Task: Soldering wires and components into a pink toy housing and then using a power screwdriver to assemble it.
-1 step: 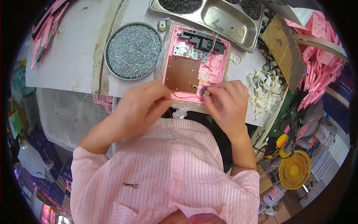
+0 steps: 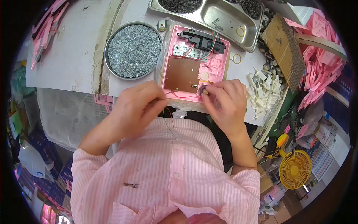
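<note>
A shallow pink plastic casing lies in front of me, holding a brown circuit board and a black mechanism with red wires. My left hand is pinched at the casing's near left corner on thin wires; red and green ends hang below it toward my shirt. At the near right corner, fingertips of my right hand grip a small round dark part with a brass-coloured piece. A red wire runs along the casing's near edge between the two hands.
Left of the casing stands a round metal bowl full of small screws, with a small square metal part beside it. Behind is a steel tray with compartments. White plastic pieces, cardboard and pink parts lie right.
My left hand has moved slightly left, away from the casing, drawing the wires with it. The right hand has shifted a little left, still gripping the small round part.
</note>
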Motion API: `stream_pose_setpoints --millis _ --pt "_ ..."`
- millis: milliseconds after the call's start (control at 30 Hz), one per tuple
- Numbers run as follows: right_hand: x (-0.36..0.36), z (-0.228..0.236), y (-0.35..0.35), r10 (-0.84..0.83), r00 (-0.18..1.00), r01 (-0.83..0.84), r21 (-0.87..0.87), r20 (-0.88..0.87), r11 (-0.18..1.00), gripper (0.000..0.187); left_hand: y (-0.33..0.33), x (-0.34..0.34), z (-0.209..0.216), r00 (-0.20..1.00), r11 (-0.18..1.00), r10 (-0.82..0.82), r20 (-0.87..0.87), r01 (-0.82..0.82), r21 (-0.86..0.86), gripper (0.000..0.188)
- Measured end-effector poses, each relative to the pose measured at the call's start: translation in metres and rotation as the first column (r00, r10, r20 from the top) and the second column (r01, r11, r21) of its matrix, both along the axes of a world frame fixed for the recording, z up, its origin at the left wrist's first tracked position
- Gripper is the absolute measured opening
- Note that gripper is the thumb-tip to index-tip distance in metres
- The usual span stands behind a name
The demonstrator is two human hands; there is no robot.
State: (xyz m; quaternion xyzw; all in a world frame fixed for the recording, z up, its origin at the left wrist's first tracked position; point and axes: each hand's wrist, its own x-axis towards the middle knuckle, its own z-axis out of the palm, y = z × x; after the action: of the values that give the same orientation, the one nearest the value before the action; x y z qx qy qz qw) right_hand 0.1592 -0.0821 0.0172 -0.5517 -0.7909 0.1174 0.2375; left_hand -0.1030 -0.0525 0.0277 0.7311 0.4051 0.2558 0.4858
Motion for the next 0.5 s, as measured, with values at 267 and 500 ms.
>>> stream_pose_setpoints --millis 267,500 --pt "0.001 -0.009 0.000 0.037 0.998 -0.038 -0.023 -0.042 0.999 0.020 -0.015 -0.047 -0.011 0.975 0.990 0.109 -0.195 -0.090 0.104 0.015" --pt "0.024 0.003 -0.030 -0.086 0.960 0.113 0.086 -0.268 0.990 0.034 -0.044 -0.040 -0.025 0.979 0.994 -0.102 -0.178 0.105 0.007 0.007"
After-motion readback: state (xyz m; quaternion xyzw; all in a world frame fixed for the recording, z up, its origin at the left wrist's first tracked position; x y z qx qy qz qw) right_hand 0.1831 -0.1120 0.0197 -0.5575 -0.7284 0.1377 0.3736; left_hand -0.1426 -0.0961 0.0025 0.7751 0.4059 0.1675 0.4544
